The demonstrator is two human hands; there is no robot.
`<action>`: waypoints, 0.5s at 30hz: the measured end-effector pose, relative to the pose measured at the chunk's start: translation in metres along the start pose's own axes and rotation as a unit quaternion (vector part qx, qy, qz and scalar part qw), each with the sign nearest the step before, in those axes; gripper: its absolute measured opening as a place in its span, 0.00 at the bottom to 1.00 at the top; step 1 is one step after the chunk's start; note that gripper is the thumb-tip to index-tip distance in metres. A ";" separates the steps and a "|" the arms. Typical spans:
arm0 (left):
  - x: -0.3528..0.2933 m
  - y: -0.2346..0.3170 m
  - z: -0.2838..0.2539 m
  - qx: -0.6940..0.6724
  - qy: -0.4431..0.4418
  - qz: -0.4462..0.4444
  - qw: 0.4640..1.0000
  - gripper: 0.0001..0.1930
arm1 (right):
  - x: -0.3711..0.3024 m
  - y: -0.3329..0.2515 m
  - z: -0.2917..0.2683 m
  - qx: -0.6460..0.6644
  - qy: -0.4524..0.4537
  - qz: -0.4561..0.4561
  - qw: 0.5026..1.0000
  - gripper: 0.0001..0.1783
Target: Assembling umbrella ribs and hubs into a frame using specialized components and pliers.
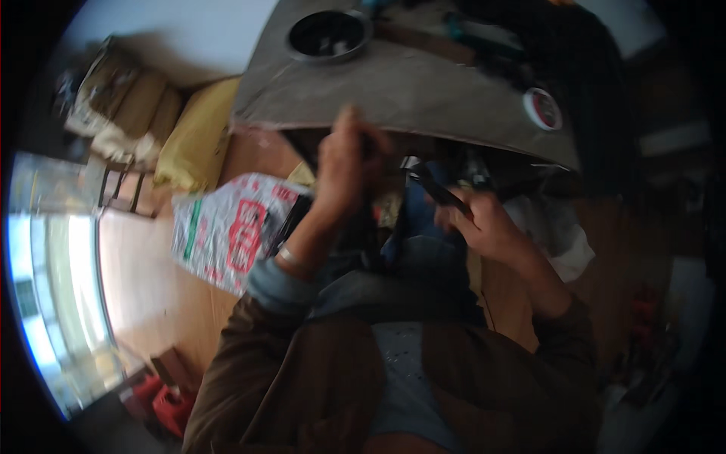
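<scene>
My left hand (344, 166) is raised by the near edge of the grey table (302, 91). Its fingers are curled and the thumb points up; something dark shows at them, too blurred to name. Across from it, my right hand (488, 223) grips a dark-handled tool (437, 188) with a shiny metal head. The head points toward the left hand, apart from it, and motion blur hides its exact kind. Both hands are above my lap, where blue cloth (423, 208) shows between them.
On the table stand a dark round bowl (333, 58) and a small round tin (542, 109), with blurred tools farther back. A white bag with red print (219, 227) lies on the wooden floor at left, near a yellow sack (193, 140). A pale plastic bag (563, 234) is at right.
</scene>
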State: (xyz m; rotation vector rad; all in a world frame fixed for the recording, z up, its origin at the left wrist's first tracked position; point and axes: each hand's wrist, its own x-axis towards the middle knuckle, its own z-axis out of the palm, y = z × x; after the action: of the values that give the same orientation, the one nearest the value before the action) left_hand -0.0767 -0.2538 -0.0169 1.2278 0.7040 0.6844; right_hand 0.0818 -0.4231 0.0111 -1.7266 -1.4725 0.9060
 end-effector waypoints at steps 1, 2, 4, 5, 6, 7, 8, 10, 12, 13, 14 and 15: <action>-0.001 -0.003 -0.003 -0.052 0.014 0.008 0.999 0.35 | 0.007 0.018 -0.008 -0.159 0.111 -0.134 0.972 0.13; -0.002 0.002 -0.003 -0.071 0.018 -0.005 0.997 0.36 | 0.013 0.024 -0.026 -0.233 0.160 -0.134 0.950 0.13; -0.004 0.005 0.001 -0.086 -0.005 -0.010 0.996 0.35 | 0.020 0.046 -0.066 -0.206 0.269 0.018 0.941 0.14; -0.005 0.005 0.001 -0.081 -0.010 -0.014 0.997 0.35 | 0.027 0.047 -0.091 -0.242 0.302 0.134 0.912 0.15; -0.006 0.008 0.005 -0.097 -0.025 -0.005 0.995 0.34 | 0.032 0.062 -0.118 -0.295 0.337 0.141 0.883 0.17; -0.005 0.008 0.010 -0.101 -0.036 -0.003 0.994 0.34 | 0.034 0.084 -0.149 -0.335 0.355 0.144 0.861 0.17; -0.006 0.008 0.012 -0.104 -0.025 -0.004 0.994 0.33 | 0.040 0.085 -0.166 -0.354 0.352 0.182 0.847 0.16; -0.007 0.009 0.017 -0.105 -0.019 -0.006 0.994 0.32 | 0.044 0.099 -0.192 -0.351 0.343 0.199 0.849 0.15; -0.008 0.010 0.018 -0.105 -0.017 -0.010 0.994 0.32 | 0.054 0.101 -0.198 -0.324 0.314 0.221 0.864 0.16; -0.008 0.010 0.018 -0.104 -0.017 -0.018 0.994 0.32 | 0.058 0.102 -0.201 -0.324 0.315 0.219 0.865 0.16; -0.007 0.010 0.019 -0.103 -0.016 -0.016 0.994 0.32 | 0.063 0.103 -0.202 -0.340 0.288 0.223 0.867 0.16; -0.005 0.009 0.019 -0.109 -0.019 -0.021 0.994 0.32 | 0.066 0.103 -0.202 -0.355 0.262 0.227 0.868 0.17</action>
State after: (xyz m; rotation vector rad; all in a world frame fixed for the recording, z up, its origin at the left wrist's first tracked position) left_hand -0.0655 -0.2675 -0.0043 1.0196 0.6044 0.6814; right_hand 0.3143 -0.3824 0.0242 -2.6661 -1.0887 0.0169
